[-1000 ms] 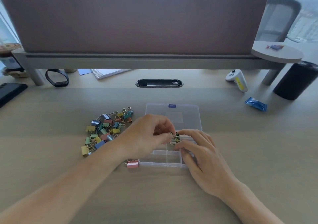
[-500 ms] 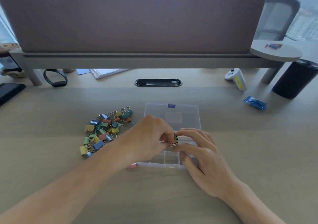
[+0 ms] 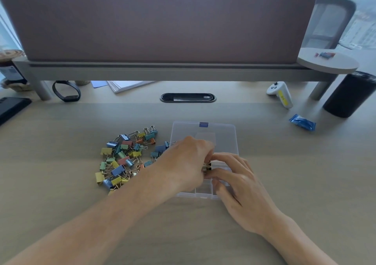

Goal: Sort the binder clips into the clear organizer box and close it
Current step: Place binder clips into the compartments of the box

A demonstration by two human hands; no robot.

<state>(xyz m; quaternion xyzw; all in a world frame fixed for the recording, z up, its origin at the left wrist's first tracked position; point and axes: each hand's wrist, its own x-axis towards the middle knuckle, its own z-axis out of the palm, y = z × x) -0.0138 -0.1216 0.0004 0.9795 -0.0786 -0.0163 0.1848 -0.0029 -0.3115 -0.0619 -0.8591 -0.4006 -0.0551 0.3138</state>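
1. Left hand: fingers curled, grasping one dark binder clip at their tips.
2. Right hand: fingers nearly straight, with the tips meeting the same clip from the opposite side. I cannot tell whether they pinch it or only steady it.
3. Binder clip: held between the two sets of fingertips, over the compartments of the organizer box. Which compartment, and whether the clip touches its floor, is hidden by the left knuckles.
4. Organizer box: clear, directly beneath both sets of fingertips. Its lid lies open and flat just beyond them.
5. Loose clips: a mixed-colour heap on the desk, behind the left knuckles and beside the box's left wall. By my reckoning most of the sorting remains.
6. Handling note, my judgement:
   - Lower the clip until it sits inside one compartment before the left fingers let go.
   - Fold its wire handles flat so the lid can shut later.
   - Keep the right fingers pressing the light box down so it does not skate.
   - Withdraw the left fingers straight up, clear of the dividers.
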